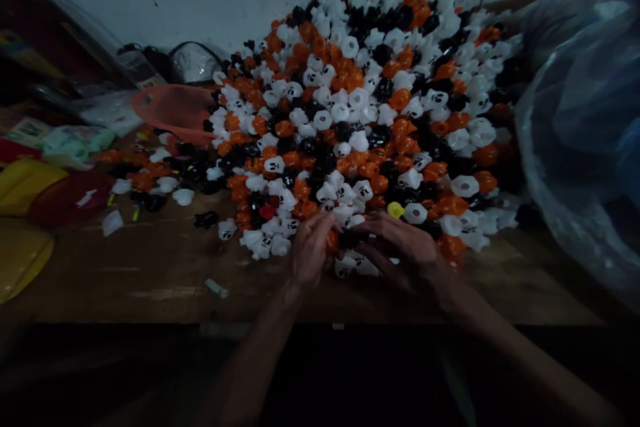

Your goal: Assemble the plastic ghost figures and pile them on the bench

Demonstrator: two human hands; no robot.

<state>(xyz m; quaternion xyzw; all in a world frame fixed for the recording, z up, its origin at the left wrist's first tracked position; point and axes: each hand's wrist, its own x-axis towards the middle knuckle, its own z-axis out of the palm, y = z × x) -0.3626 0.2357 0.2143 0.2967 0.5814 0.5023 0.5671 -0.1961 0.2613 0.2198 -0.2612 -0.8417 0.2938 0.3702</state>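
Note:
A large heap of small plastic Halloween figures (357, 99) in white, orange and black covers the wooden table before me; many white ones carry black ghost faces. My left hand (311, 248) is at the heap's front edge, fingers bent and pressed together, beside an orange figure (332, 242). What its fingertips grip is hidden. Facing it, my right hand (407, 245) curls its fingers around a dark piece that looks like a black figure (351, 238). White figures (357, 265) lie just below, between the hands. A yellow piece (395, 209) lies above my right hand.
An orange scoop (173, 110) rests against the heap's left side. Yellow and red plastic items (70, 197) are at far left, and a clear plastic bag (575, 113) bulges at right. A small pale scrap (216, 288) lies near the table's front edge (150, 310).

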